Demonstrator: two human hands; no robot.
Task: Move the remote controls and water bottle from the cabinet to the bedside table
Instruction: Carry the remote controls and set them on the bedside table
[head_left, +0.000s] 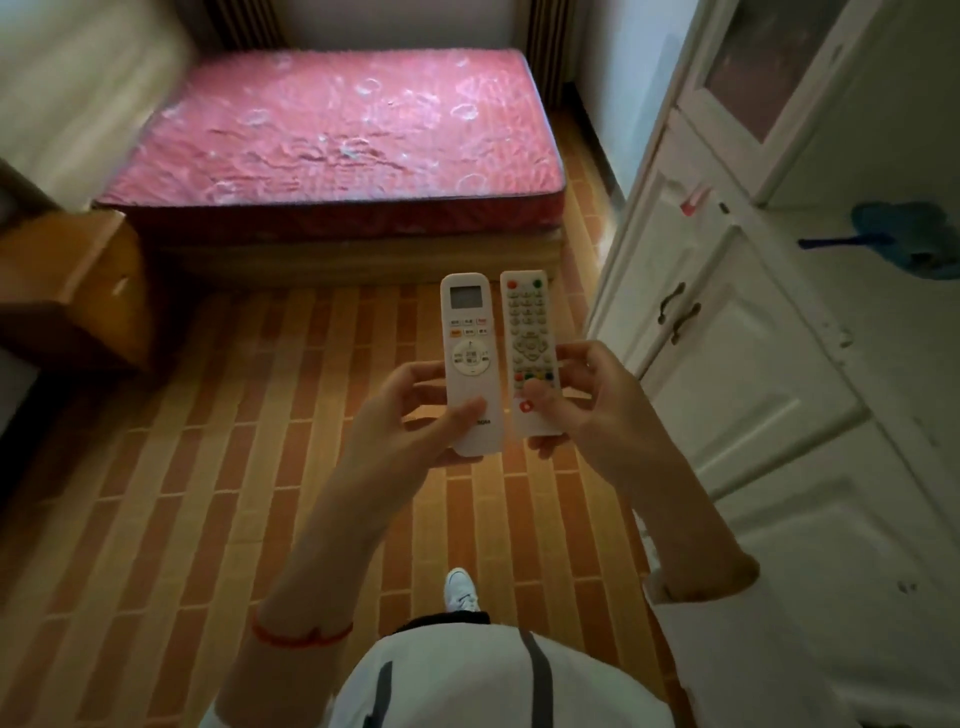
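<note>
Hands raised side by side: our left hand (410, 410) grips the screen remote (467, 358), right hand (582, 400) the slim keypad remote (530, 343), fingers clamped.

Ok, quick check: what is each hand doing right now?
Left hand: closed on the remote with the screen.
Right hand: closed on the remote with the number keys.

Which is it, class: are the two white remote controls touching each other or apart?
Apart. The head view shows a thin strip of floor between the screen remote and the keypad remote.
</note>
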